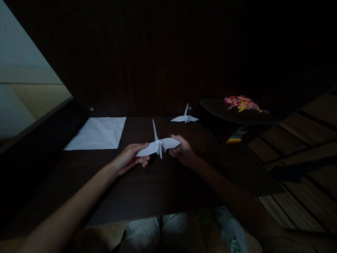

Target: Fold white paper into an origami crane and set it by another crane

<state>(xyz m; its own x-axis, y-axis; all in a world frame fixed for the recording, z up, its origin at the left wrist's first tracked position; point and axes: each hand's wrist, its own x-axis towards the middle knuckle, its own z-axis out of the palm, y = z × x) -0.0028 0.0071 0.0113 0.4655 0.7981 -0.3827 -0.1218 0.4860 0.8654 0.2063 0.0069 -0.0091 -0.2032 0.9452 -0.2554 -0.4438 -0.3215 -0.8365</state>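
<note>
A white origami crane [159, 144] is held above the dark desk between my two hands, wings spread and its long thin point standing up at the back. My left hand [133, 156] pinches the left wing, thumb on top and fingers beneath. On the other side, my right hand [183, 151] grips the tip of the right wing between thumb and curled fingers. Behind it, near the back panel, a smaller white paper crane [186, 118] rests on the desk. To the left lies a creased white sheet of paper [101, 133], opened out flat.
A dark curved shelf [213, 105] at the right bears a heap of small, brightly coloured pieces [243, 103]. Dark boards rise behind the desk [147, 196] and along its left side. Below the front edge are my legs [163, 233]; wooden slats [302, 147] show at the right.
</note>
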